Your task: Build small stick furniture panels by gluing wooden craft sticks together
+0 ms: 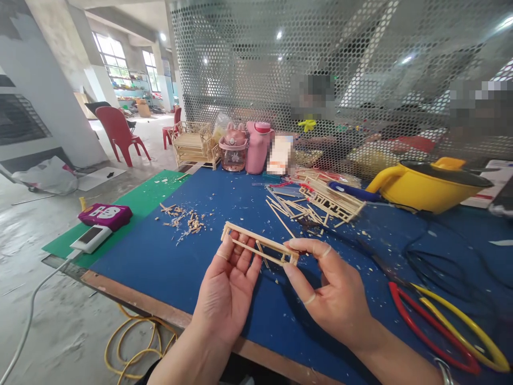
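Above the blue table mat [160,256], both hands hold a small pale wooden stick frame [259,244]: left hand [228,286] underneath, right hand [332,291] pinching its end. The frame looks partly built; loose sticks [286,206] wait behind it.

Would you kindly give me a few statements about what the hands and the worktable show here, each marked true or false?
1. Both hands hold the small wooden stick frame. True: the left hand and right hand each grip an end.
2. The frame lies flat on the blue mat. False: it is lifted above it.
3. The yellow pot stands on the right. True.
4. The pink bottle lies on its side. False: it stands upright.
5. Wood scraps lie on the mat. True.
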